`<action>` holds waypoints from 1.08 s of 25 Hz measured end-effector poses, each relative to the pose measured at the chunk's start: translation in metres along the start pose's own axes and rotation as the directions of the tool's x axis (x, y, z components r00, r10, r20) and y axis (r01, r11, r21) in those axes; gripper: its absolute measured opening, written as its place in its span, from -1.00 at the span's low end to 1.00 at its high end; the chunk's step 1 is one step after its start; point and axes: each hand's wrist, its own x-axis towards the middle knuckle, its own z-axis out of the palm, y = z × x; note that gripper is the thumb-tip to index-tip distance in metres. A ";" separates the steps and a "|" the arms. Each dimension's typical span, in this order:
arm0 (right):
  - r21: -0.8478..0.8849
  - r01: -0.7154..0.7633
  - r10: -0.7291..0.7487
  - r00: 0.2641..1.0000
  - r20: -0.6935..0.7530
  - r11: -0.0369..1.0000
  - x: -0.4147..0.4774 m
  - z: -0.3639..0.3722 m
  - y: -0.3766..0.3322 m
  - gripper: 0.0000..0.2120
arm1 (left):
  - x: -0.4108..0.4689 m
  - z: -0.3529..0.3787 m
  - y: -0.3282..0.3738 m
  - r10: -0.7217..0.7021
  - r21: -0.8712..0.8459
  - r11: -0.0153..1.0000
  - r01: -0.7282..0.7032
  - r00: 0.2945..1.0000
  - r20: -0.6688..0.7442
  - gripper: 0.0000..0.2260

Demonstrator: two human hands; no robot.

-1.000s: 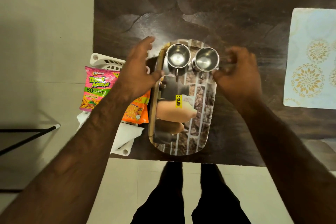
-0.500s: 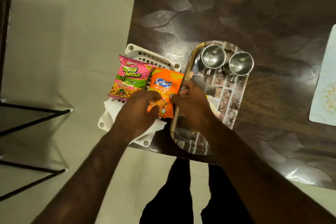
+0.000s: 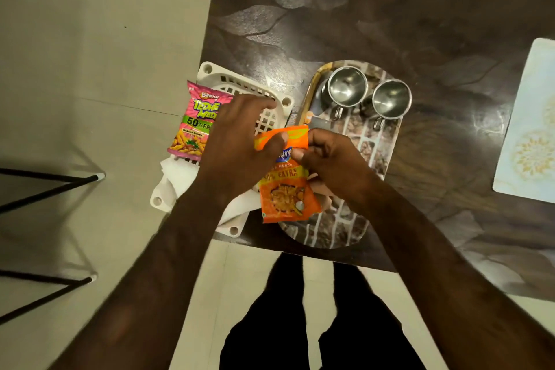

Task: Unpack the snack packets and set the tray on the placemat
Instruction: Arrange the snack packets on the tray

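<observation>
Over the tray's (image 3: pixel 379 159) left edge, the orange packet (image 3: pixel 288 198) is pinched at its top strip by the left hand's (image 3: pixel 237 147) thumb and the right hand's (image 3: pixel 333 159) curled fingers. The pink packet (image 3: pixel 193 126) lies left of the tray, and the placemat (image 3: pixel 528 129) well right.

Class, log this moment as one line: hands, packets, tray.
left hand: holds orange packet top | right hand: pinches same top | pink packet: on white basket | tray: holds two cups, off placemat
</observation>
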 end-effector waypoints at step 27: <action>0.177 -0.211 0.233 0.966 -0.116 0.961 -0.037 -0.049 0.072 -0.92 | 0.035 0.056 0.058 -0.154 -0.253 0.946 0.203 0.967 0.202 -0.83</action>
